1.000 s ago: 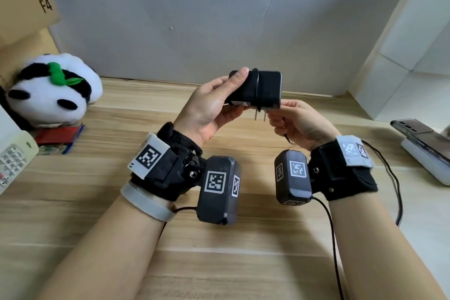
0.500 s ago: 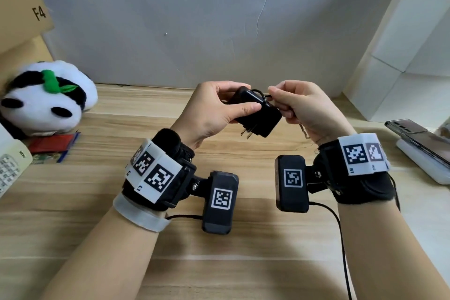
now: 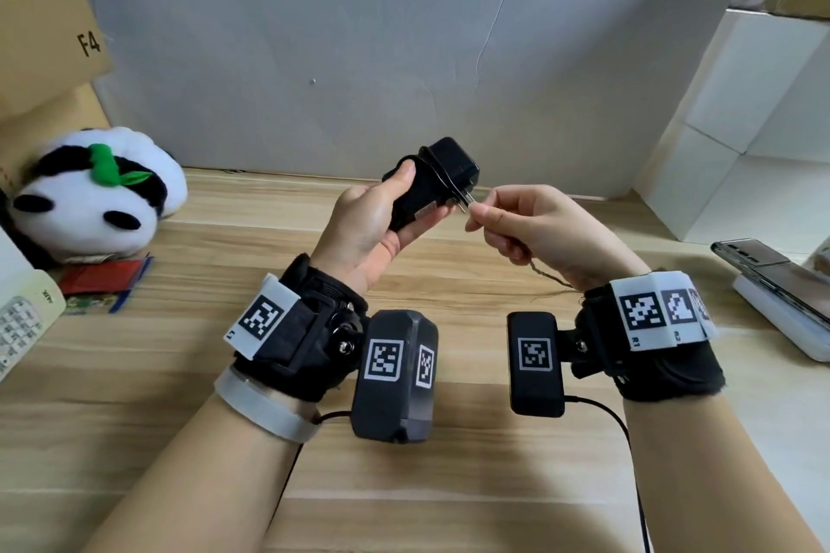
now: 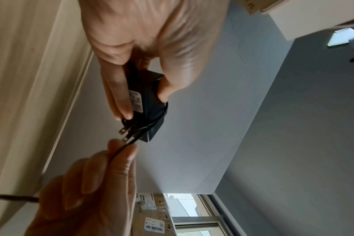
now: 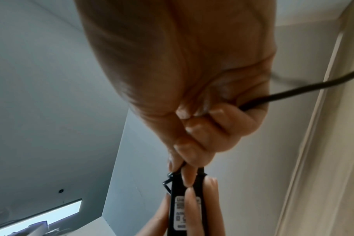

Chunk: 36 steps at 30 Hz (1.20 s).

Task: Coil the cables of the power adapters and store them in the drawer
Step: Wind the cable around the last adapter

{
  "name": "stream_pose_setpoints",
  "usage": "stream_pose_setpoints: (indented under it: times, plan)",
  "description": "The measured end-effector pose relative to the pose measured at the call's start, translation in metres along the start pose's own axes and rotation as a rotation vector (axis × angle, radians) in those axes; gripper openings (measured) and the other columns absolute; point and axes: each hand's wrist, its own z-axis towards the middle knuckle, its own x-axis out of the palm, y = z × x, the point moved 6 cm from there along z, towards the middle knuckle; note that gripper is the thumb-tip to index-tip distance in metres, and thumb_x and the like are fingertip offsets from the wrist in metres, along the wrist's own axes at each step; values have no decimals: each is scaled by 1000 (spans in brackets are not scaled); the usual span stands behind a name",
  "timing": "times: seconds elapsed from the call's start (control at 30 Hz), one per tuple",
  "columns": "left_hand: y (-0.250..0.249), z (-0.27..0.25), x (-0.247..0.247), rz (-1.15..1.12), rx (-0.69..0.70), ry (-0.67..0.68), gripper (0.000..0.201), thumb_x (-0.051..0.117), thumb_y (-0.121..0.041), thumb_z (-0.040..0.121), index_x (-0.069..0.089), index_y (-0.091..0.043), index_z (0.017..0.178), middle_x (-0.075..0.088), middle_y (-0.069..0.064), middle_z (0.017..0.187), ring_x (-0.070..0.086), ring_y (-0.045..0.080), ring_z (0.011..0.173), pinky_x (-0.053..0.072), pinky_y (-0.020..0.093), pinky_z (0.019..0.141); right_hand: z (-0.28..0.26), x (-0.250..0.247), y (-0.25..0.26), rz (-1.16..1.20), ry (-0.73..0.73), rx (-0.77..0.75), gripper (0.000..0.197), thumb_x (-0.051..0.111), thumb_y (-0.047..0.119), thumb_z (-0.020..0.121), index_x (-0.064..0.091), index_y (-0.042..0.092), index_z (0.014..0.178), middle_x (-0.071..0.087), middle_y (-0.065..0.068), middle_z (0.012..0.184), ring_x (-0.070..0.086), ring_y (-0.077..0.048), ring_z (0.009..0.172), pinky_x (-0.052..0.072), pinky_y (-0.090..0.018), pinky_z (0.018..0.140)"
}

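Head view: left hand (image 3: 366,229) grips the black power adapter (image 3: 431,180) w/ thumb on top & fingers under, held up above the bench (image 3: 179,373), prongs pointing toward the right hand (image 3: 539,229). Right hand, just beside the prongs, pinches the cable (image 4: 144,127) btwn thumb & forefinger; other fingers curled. Cable loops around the adapter body, then trails out the back of the right hand toward the wrist. Far left on the bench: panda plush (image 3: 94,193); phone (image 3: 763,269) at far right.
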Motion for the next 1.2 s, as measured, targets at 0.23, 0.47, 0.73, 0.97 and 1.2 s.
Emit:
stream_pose_setpoints:
  times: [0.23, 0.47, 0.73, 0.97, 1.2]
  plan:
    - [2, 0, 1, -124, -79, 77, 23, 56, -14, 94, 60, 7, 102, 69, 25, 88, 68, 41, 88, 58, 26, 57, 0, -4, -6, 23, -21, 36, 23, 54, 24, 93, 65, 7, 83, 50, 5, 56, 41, -6, 49, 35, -16, 48]
    - [2, -2, 7, 140, -100, 247, 29, 61, -39, 84, 66, -13, 97, 63, 8, 82, 60, 14, 57, 44, 15, 41, 0, -6, -13, 89, -60, 87, 32, 58, 29, 88, 48, 13, 63, 34, 6, 52, 30, -7, 46, 30, -20, 49]
    - [-3, -14, 22, 766, 295, 302, 30, 75, -20, 76, 69, -18, 105, 69, -1, 81, 57, 1, 60, 40, 14, 49, -2, -24, -8, 166, -150, 89, 31, 48, 30, 96, 51, 12, 70, 29, 11, 48, 24, -4, 41, 22, -16, 41]
    - [-5, -2, 2, 548, 308, -13, 26, 71, -20, 83, 63, -5, 102, 69, 9, 95, 69, 20, 83, 57, 24, 64, -2, -11, 5, 154, -14, -2, 32, 37, 20, 101, 53, 10, 75, 28, 7, 48, 23, -8, 45, 20, -19, 44]
    - [-3, -2, 2, -10, 62, 21, 21, 62, -19, 90, 63, 0, 100, 68, 13, 90, 67, 21, 77, 58, 26, 69, -4, -2, 4, 102, 75, 16, 33, 42, 22, 99, 57, 11, 72, 34, 5, 51, 30, -10, 47, 30, -18, 48]
